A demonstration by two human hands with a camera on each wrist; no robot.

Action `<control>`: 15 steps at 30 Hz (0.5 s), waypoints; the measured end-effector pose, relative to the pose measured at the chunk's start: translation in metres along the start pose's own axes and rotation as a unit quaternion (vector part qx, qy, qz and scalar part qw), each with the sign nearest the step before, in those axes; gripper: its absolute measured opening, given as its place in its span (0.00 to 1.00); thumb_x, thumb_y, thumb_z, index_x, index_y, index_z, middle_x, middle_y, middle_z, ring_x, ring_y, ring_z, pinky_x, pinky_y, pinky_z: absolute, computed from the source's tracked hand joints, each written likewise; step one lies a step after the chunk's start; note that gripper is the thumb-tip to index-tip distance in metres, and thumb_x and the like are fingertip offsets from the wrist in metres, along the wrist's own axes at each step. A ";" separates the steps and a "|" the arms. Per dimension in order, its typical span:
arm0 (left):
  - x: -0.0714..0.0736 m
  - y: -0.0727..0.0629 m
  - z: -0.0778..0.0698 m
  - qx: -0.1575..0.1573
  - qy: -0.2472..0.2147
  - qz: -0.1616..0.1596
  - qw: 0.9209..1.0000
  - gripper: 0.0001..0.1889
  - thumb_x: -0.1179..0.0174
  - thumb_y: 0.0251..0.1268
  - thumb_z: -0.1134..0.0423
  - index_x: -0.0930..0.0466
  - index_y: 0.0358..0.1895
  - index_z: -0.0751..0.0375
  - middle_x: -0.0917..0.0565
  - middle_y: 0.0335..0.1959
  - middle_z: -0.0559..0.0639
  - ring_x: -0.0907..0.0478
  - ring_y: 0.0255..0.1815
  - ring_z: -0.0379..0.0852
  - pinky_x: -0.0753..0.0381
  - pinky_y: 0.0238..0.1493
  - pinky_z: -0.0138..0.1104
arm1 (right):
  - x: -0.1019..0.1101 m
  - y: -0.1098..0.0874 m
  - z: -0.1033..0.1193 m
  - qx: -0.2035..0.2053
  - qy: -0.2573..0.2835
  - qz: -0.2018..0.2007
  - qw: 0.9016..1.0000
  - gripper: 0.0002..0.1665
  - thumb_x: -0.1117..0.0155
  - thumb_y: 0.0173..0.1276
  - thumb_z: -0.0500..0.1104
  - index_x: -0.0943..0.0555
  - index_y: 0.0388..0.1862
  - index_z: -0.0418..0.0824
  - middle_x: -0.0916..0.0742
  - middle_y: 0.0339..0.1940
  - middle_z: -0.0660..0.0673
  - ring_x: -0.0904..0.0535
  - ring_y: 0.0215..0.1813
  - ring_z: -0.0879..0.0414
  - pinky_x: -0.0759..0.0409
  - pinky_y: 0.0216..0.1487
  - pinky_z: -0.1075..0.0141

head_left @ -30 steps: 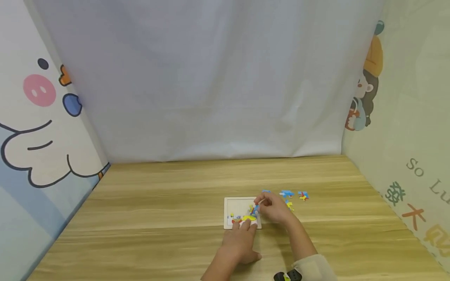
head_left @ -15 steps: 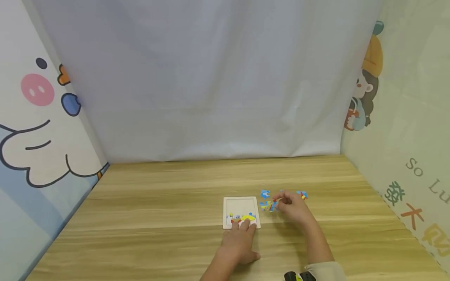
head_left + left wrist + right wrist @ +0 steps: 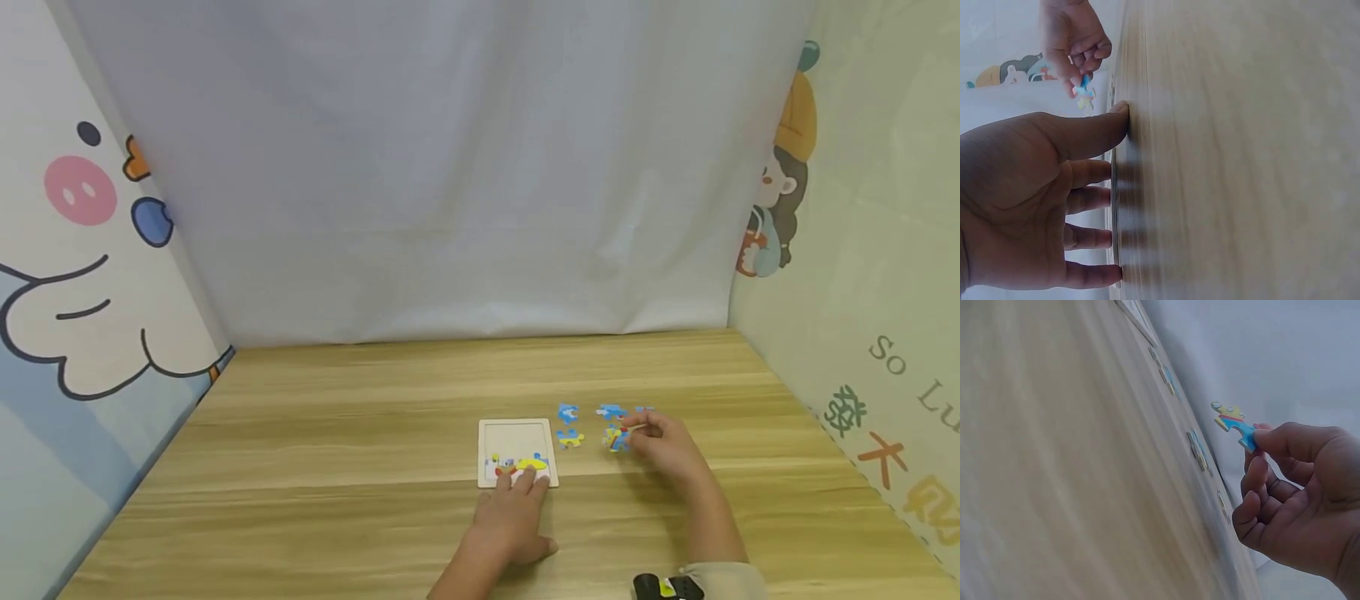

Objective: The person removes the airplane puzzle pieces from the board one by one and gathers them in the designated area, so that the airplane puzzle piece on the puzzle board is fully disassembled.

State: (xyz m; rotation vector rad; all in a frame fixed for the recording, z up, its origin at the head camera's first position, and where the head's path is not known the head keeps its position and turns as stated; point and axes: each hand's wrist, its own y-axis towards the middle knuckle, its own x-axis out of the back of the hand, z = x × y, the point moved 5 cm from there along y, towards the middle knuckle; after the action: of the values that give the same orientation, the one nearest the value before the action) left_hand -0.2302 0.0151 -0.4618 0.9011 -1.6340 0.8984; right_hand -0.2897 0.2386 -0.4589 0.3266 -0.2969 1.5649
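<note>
My right hand pinches a blue, yellow and red jigsaw piece between thumb and index finger, held up off the table in the right wrist view. The other fingers curl below it. My left hand rests with outstretched fingers on the near edge of a square puzzle tray; in the left wrist view those fingertips touch the tray's edge. Fitted pieces line the tray's near side, showing yellow, red and blue, partly covered by my fingers. The rest of the tray shows bare wood.
Loose jigsaw pieces lie right of the tray: a blue one, a blue-and-yellow one, another blue one, and one partly hidden behind my right hand. A pale curtain hangs behind the wooden table.
My right hand has moved right from over the tray, carrying the jigsaw piece away to above the loose pieces. My left hand has stayed on the tray's edge.
</note>
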 end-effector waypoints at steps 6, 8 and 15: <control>0.001 0.000 -0.001 0.005 -0.001 0.002 1.000 0.41 0.32 0.47 0.44 0.35 0.67 0.55 0.36 0.67 0.53 0.41 0.65 0.59 0.32 0.54 0.55 | 0.017 -0.001 -0.010 -0.016 0.001 -0.012 1.000 0.16 0.42 0.61 0.32 0.26 0.49 0.26 0.18 0.41 0.37 0.25 0.40 0.52 0.24 0.39 0.64; 0.001 0.001 -0.001 0.007 -0.001 0.003 1.000 0.41 0.32 0.48 0.44 0.35 0.67 0.55 0.36 0.67 0.53 0.41 0.66 0.59 0.32 0.54 0.55 | 0.022 -0.001 -0.013 -0.019 0.005 -0.016 1.000 0.16 0.42 0.61 0.31 0.26 0.48 0.26 0.18 0.41 0.37 0.24 0.40 0.52 0.24 0.39 0.65; -0.002 0.001 -0.003 0.009 -0.006 0.005 1.000 0.41 0.32 0.48 0.44 0.35 0.67 0.54 0.36 0.67 0.52 0.41 0.65 0.58 0.32 0.53 0.55 | 0.036 0.001 -0.020 -0.028 -0.009 -0.024 0.999 0.16 0.43 0.59 0.30 0.27 0.47 0.23 0.18 0.35 0.41 0.25 0.34 0.55 0.24 0.33 0.65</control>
State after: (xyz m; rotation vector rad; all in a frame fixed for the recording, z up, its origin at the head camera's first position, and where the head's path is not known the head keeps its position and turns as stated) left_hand -0.2294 0.0179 -0.4628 0.9115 -1.6442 0.9173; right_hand -0.2914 0.2797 -0.4639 0.3027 -0.3437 1.5036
